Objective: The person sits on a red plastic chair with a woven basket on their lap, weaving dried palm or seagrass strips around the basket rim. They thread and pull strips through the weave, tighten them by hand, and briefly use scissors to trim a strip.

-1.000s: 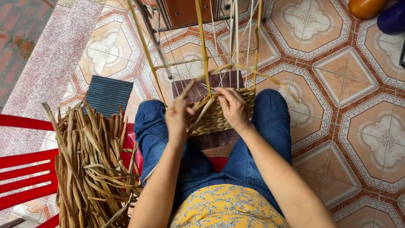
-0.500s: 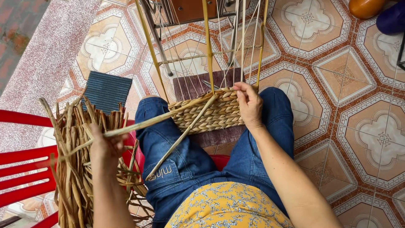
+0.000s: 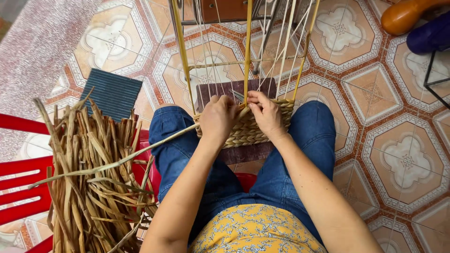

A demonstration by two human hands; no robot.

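A half-woven straw basket [image 3: 243, 133] rests between my knees, built around a yellow metal frame [image 3: 247, 51] with thin upright strings. My left hand [image 3: 218, 118] presses on the woven rim at its left side and pinches a long dried straw strand [image 3: 117, 163] that trails down-left across my thigh. My right hand [image 3: 265, 112] sits just right of it, fingers closed on the strand's end at the top edge of the weave. The two hands almost touch.
A big bundle of dried straw strands [image 3: 89, 182] lies on a red plastic chair [image 3: 18, 180] at my left. A blue ribbed mat [image 3: 111, 93] lies on the tiled floor. A dark mat [image 3: 234, 89] is under the frame. An orange object [image 3: 403, 16] sits far right.
My left hand has come back from the straw bundle to the basket rim, bringing a long strand. My right hand has shifted left along the rim to meet it.
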